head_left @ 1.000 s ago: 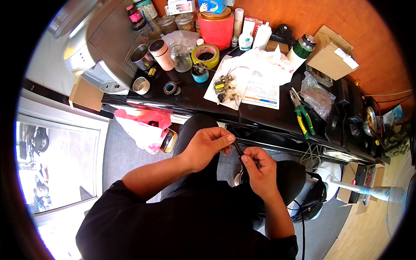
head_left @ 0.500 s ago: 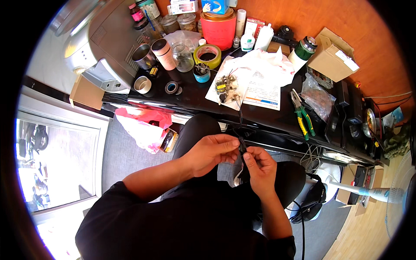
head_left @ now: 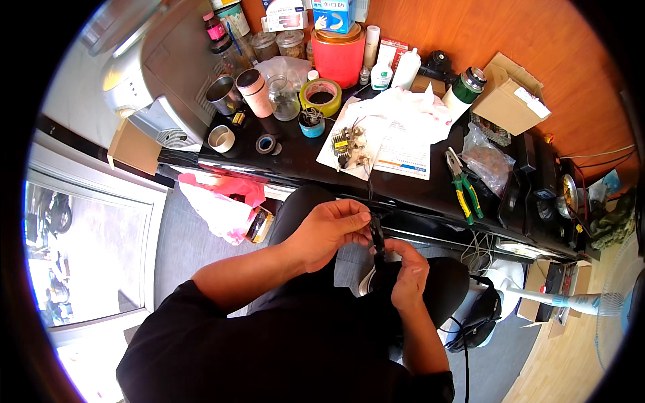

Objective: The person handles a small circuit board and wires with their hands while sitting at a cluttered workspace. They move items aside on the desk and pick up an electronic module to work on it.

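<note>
My left hand (head_left: pixel 332 232) pinches a black cable (head_left: pixel 370 190) between thumb and fingertips, above my lap. That cable leads up over the desk edge to a small circuit board (head_left: pixel 351 146) lying on paper. A black strip that looks like electrical tape (head_left: pixel 378 243) hangs from the pinch point, glossy and flat. Curled fingers of my right hand (head_left: pixel 408 274) close on the strip's side, just below the left fingertips; its exact grip is partly hidden. Lower down, a pale rounded edge (head_left: pixel 366 281) shows between my legs, too covered to make out.
Pliers with green-yellow handles (head_left: pixel 463 191) lie on the black desk (head_left: pixel 295 161), right of the printed paper (head_left: pixel 410 161). Yellow tape (head_left: pixel 320 95), a glass jar (head_left: pixel 283 101) and a pink tumbler (head_left: pixel 254 93) stand at the back left. A fan (head_left: pixel 611 302) stands right.
My right hand has shifted slightly downward, its thumb lifting off the upper part. More of the black strip shows between my hands. The left hand keeps its pinch.
</note>
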The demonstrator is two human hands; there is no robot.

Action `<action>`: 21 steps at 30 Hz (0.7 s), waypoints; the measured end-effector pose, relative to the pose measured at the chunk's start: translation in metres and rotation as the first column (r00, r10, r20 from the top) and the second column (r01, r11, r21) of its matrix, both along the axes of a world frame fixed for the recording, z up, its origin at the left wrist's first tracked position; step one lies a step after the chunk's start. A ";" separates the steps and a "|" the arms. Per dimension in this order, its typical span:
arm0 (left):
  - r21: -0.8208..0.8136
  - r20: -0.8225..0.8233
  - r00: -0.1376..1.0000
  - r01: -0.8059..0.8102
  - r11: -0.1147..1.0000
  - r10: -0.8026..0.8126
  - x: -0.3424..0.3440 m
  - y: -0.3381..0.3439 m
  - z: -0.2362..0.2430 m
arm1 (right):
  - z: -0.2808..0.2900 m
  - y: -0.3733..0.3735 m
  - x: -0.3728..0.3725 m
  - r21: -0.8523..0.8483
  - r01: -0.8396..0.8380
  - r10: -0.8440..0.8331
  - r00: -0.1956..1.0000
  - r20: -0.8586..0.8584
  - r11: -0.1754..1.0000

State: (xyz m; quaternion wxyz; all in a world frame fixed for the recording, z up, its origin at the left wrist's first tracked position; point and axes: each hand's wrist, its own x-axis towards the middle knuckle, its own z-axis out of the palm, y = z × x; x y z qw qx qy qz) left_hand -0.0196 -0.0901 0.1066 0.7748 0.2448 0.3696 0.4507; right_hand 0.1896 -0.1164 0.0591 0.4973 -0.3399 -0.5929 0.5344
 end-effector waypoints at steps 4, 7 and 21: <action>0.052 -0.088 0.996 0.031 0.998 -0.026 0.002 0.003 0.003 | 0.021 0.010 -0.010 0.072 0.145 -0.148 0.988 0.048 0.987; 0.089 -0.104 0.995 0.002 0.996 0.007 0.008 0.002 0.005 | 0.024 0.013 -0.019 0.009 0.182 -0.182 0.983 -0.014 0.983; 0.078 -0.414 0.848 -0.328 0.941 0.330 0.053 -0.009 -0.069 | 0.010 0.024 0.002 -0.507 0.265 -0.421 0.880 -0.221 0.820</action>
